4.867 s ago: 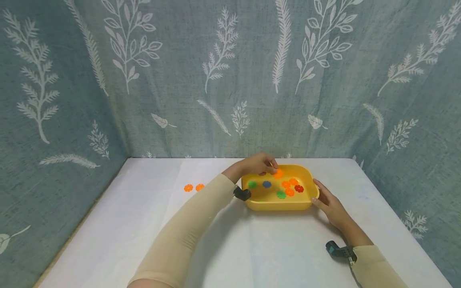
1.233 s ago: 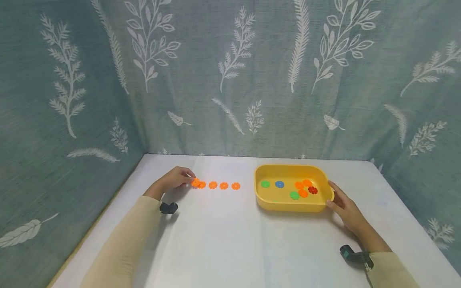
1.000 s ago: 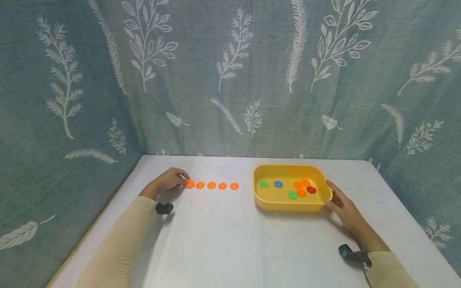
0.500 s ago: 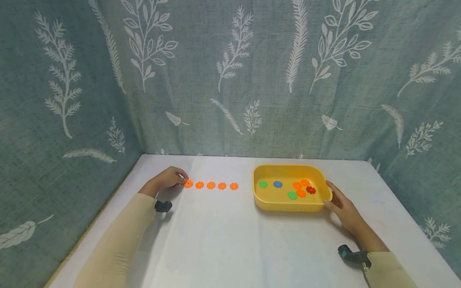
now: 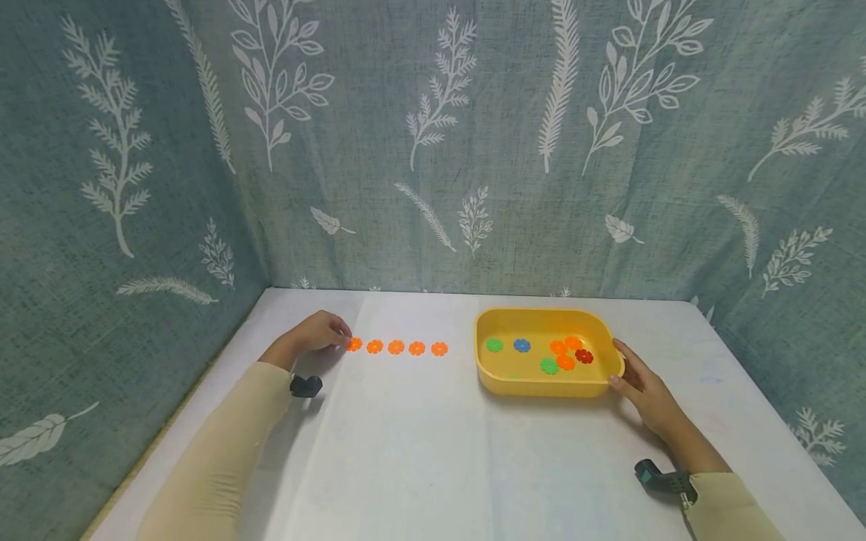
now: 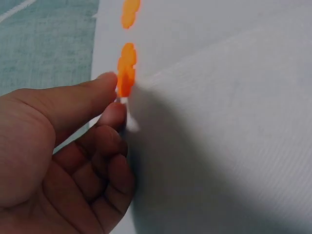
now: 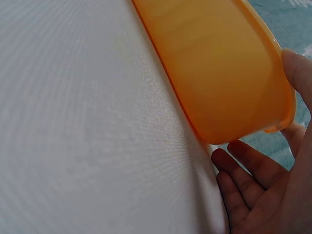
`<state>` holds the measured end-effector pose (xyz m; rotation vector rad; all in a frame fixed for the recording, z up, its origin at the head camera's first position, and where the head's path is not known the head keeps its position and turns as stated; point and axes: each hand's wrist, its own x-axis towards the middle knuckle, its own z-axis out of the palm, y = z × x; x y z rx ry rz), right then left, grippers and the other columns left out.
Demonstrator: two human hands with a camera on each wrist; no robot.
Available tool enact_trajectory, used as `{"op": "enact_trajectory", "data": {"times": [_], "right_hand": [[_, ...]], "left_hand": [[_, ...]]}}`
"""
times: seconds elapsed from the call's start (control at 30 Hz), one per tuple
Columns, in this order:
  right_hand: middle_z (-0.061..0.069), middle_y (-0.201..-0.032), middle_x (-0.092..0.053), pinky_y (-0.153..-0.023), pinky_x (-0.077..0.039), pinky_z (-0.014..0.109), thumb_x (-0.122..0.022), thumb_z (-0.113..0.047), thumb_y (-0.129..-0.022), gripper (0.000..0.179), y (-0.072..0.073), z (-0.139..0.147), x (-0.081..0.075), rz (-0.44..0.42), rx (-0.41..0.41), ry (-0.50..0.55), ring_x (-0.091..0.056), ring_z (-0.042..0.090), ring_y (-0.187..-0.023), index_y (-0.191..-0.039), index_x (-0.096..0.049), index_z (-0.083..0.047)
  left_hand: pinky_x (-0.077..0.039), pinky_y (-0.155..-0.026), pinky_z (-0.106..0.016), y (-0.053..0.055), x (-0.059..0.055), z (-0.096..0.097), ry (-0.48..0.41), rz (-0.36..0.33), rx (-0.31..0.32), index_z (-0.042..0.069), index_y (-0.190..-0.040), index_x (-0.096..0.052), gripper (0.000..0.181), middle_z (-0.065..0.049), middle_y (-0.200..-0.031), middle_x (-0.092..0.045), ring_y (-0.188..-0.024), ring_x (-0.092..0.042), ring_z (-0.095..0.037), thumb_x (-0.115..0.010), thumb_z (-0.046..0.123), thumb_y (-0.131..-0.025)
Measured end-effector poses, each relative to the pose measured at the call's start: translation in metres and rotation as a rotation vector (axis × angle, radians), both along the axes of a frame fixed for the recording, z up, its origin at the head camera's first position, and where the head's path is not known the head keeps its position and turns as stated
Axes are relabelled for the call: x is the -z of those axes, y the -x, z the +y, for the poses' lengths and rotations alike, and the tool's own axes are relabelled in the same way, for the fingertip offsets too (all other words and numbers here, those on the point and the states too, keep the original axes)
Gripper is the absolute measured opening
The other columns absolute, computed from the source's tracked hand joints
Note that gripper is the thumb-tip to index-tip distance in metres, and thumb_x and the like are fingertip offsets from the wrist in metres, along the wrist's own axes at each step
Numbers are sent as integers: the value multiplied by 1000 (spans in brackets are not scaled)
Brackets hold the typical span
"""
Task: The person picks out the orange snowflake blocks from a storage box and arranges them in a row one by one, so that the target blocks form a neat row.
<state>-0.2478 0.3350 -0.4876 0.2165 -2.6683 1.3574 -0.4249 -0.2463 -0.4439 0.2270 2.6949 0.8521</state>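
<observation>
At the left end of a row of orange flower-shaped discs point(image 5: 395, 347), my left hand point(image 5: 316, 333) pinches the edge of the last orange disc point(image 5: 355, 344). In the left wrist view, the thumb and index fingertip meet at the near edge of that orange disc point(image 6: 127, 68), which lies at table level; the other fingers are curled. My right hand point(image 5: 646, 391) grips the right end of a yellow tray point(image 5: 541, 388). The right wrist view shows the thumb on the tray's rim point(image 7: 265, 29) and several fingers below its wall.
Inside the tray lie green discs point(image 5: 495, 346), a blue disc point(image 5: 522, 346), a dark red disc point(image 5: 584, 356) and several orange discs point(image 5: 565, 362). The white tabletop point(image 5: 406, 436) meets leaf-patterned cloth point(image 5: 379, 255) at the back and sides.
My left hand has carried an orange disc from the tray to the row's left end and lowered it flat in line. The row is longer. My right hand has stayed on the tray.
</observation>
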Motion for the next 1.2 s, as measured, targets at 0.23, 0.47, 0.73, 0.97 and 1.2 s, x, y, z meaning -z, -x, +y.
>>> {"op": "enact_trajectory", "data": {"times": [0.23,0.47,0.73,0.97,1.2], "right_hand": [[24,-157,-17,-96,-33,50,-56,-27,-100,72,0,0,-1,-14,5,5,-31,49,-134,-157,-13,-14],[23,-157,-16,-96,-34,52,-54,-26,-100,72,1,1,0,-19,12,-5,-31,49,-134,-157,-11,-14],[24,-157,-17,-97,-34,54,-55,-28,-100,73,1,0,1,-15,16,-12,-31,49,-134,-157,-12,-14],[24,-157,-18,-96,-34,53,-55,-29,-100,73,1,0,1,-10,20,-23,-32,49,-134,-157,-12,-13],[25,-156,-17,-95,-35,54,-54,-25,-101,72,2,0,1,-11,4,-24,-33,51,-132,-157,-11,-13]], "left_hand": [[-48,-78,-37,-2,4,7,36,-27,-65,6,-105,-69,22,-8,-95,-64,-86,-56,-26,-74,17,-86],[-47,-75,-35,0,4,7,48,-31,-58,6,-104,-69,23,-7,-93,-64,-84,-55,-24,-76,20,-86],[-48,-76,-36,-3,3,7,51,-28,-90,6,-100,-71,21,-8,-91,-64,-84,-56,-25,-76,20,-86],[-47,-73,-34,-1,4,5,42,-46,-89,7,-98,-71,18,-8,-89,-63,-82,-55,-25,-75,20,-86],[-46,-72,-34,0,6,3,37,-39,-87,8,-97,-71,18,-8,-88,-64,-81,-54,-25,-76,21,-86]]}}
